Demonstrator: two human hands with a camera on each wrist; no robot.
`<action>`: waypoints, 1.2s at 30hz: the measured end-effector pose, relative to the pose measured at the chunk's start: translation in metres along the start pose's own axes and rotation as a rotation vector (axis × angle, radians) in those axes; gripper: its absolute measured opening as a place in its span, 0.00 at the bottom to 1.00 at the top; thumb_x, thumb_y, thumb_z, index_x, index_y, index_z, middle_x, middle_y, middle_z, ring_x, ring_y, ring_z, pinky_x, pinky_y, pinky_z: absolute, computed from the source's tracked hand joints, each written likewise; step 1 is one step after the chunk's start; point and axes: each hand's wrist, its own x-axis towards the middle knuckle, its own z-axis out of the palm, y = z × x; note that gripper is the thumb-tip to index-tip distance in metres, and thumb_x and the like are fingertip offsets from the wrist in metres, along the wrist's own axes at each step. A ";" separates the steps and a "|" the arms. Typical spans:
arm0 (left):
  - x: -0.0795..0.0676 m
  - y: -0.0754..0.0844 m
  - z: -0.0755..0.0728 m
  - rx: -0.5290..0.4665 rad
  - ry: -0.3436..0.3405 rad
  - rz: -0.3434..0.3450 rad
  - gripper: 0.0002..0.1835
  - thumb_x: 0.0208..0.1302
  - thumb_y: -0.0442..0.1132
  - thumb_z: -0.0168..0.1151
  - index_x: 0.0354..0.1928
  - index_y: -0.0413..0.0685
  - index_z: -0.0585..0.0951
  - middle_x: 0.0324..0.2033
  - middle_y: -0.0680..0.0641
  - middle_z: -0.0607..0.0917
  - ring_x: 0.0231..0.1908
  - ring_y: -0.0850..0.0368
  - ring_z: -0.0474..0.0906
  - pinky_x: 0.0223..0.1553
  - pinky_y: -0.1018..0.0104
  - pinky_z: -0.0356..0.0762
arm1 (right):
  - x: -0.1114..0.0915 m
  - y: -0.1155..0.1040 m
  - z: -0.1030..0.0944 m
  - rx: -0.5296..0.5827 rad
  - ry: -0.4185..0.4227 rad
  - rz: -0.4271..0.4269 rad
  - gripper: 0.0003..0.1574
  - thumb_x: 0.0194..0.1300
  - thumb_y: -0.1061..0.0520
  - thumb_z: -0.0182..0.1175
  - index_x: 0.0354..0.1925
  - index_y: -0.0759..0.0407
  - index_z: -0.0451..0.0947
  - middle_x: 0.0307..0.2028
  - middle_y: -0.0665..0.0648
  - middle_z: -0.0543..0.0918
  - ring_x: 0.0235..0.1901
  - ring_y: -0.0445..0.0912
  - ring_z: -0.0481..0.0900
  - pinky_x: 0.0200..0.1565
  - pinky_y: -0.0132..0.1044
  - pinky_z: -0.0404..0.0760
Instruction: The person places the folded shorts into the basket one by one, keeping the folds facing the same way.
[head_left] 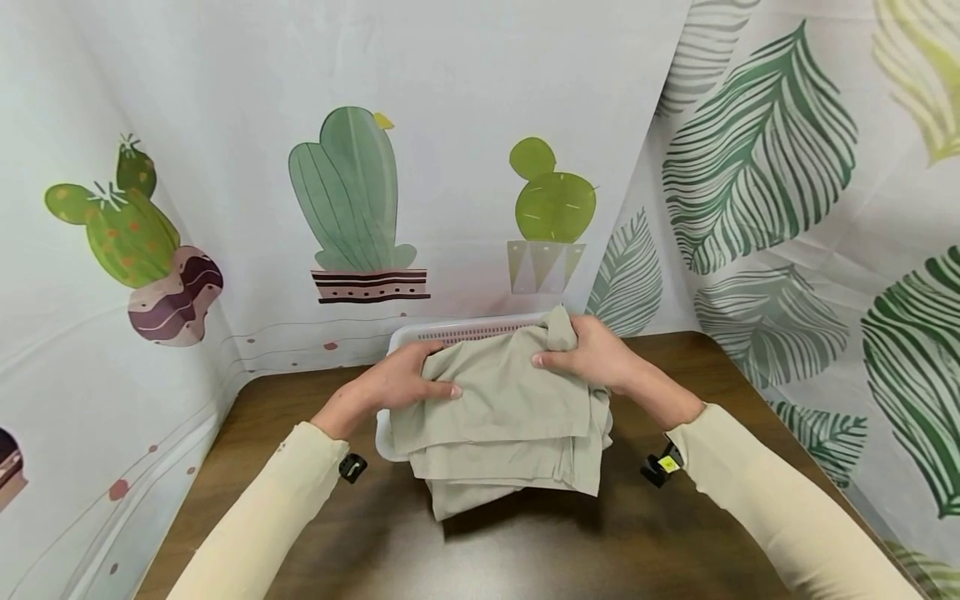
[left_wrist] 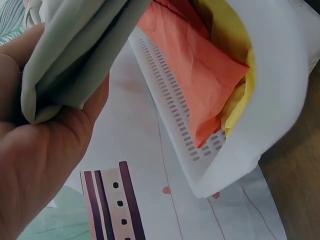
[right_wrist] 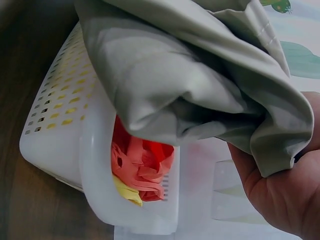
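A folded grey-green cloth garment (head_left: 502, 392) hangs in layers over a white perforated plastic basket (head_left: 401, 335). My left hand (head_left: 393, 377) grips its left end, thumb on top and fingers beneath. At the upper right corner my right hand (head_left: 600, 354) pinches the fabric, thumb on the near side. In the left wrist view, orange-red cloth (left_wrist: 195, 75) and yellow cloth (left_wrist: 237, 107) lie inside the basket, below the garment. The right wrist view shows the same red cloth (right_wrist: 142, 165) and a bit of yellow cloth (right_wrist: 127, 191) past the basket's rim.
The basket stands on a brown wooden table (head_left: 330, 533), near its back edge. Behind it hangs a white curtain (head_left: 465, 75) printed with cacti, and a leaf-patterned curtain (head_left: 757, 167) is on the right. Both wrists wear small black camera mounts (head_left: 660, 467).
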 end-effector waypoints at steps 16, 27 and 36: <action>0.011 -0.004 -0.006 -0.030 0.031 -0.001 0.31 0.67 0.45 0.76 0.70 0.53 0.78 0.53 0.52 0.85 0.52 0.55 0.79 0.57 0.54 0.77 | 0.012 0.003 -0.002 0.057 0.003 0.037 0.20 0.64 0.55 0.78 0.49 0.62 0.83 0.40 0.58 0.88 0.39 0.49 0.84 0.41 0.42 0.84; 0.015 -0.004 -0.008 0.016 0.065 -0.026 0.32 0.68 0.48 0.75 0.71 0.50 0.77 0.55 0.49 0.84 0.52 0.54 0.79 0.57 0.52 0.78 | 0.018 0.007 -0.003 0.032 0.029 0.038 0.20 0.63 0.54 0.78 0.47 0.63 0.83 0.38 0.58 0.87 0.37 0.47 0.83 0.40 0.39 0.84; 0.019 -0.004 -0.009 0.061 0.097 -0.033 0.29 0.68 0.49 0.75 0.67 0.49 0.80 0.52 0.48 0.85 0.50 0.53 0.80 0.55 0.50 0.79 | 0.024 0.011 -0.003 0.019 0.040 0.035 0.20 0.63 0.53 0.78 0.44 0.64 0.81 0.35 0.56 0.85 0.37 0.47 0.82 0.40 0.40 0.83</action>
